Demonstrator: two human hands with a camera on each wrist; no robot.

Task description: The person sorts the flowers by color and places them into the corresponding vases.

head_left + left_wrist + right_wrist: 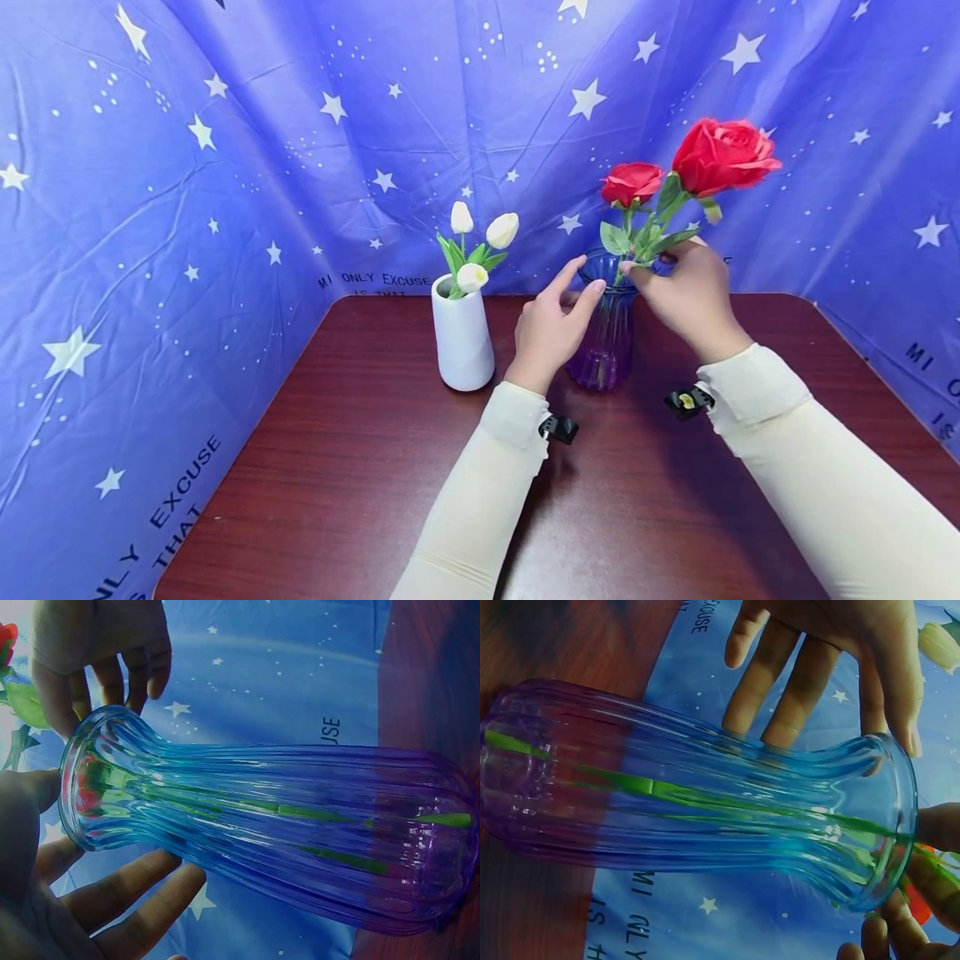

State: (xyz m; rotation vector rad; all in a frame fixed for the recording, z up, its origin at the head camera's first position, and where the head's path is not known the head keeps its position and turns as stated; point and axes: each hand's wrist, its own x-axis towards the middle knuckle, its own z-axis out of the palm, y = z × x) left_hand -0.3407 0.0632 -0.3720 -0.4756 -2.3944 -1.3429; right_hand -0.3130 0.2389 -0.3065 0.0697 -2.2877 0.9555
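A ribbed glass vase [600,358], blue above and purple below, stands upright on the table. My left hand [550,327] holds its flared neck, thumb at the near side of the rim and the other fingers along the glass. Just above the rim, my right hand [693,292] pinches the leafy stem of a large red rose [726,157]. A smaller red rose [632,183] rises from the vase beside it. Through the glass in the left wrist view, green stems [300,813] are visible, one reaching near the bottom. Leaves and fingers partly hide the pinched spot.
Left of the glass vase stands a white vase [463,346] with several white tulips [501,231]. Both are on a dark red wooden table [337,467]. Behind and at the sides hangs a blue star-patterned cloth [247,167].
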